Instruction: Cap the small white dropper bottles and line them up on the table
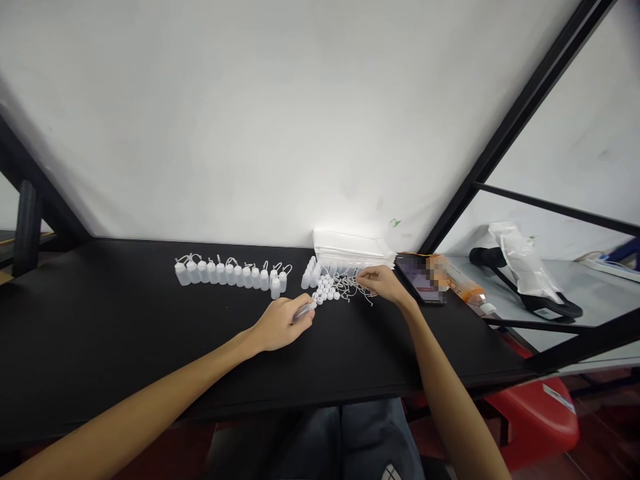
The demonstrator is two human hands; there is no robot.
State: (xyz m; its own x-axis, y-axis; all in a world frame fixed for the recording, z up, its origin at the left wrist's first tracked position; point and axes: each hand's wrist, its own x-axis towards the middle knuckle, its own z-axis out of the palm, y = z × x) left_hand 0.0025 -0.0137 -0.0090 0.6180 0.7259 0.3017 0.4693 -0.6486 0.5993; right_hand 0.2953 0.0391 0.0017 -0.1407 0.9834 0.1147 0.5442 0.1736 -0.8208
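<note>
The left hand (280,325) grasps a small bottle (302,312) on its side, white top toward the caps (326,289) just beyond the fingertips. A careless push forward from there could scatter those caps over the surface (125,327), since they lie loose and close together. Squeezing hard could also dent the bottle, which looks thin and soft.

The right hand (380,281) has its fingers drawn together at the near edge of a heap of thin tubes (350,287); whether a tube is pinched there I cannot tell. The tubes overlap and curl, so lifting one may drag others along or flick caps away to its left.

Farther off, left of the left hand, stands a row of bottles (227,274) with curved spouts. They stand close, so a sleeveless forearm swinging that way could topple several. Right of the right hand, a phone (415,280) could get nudged by the wrist.
</note>
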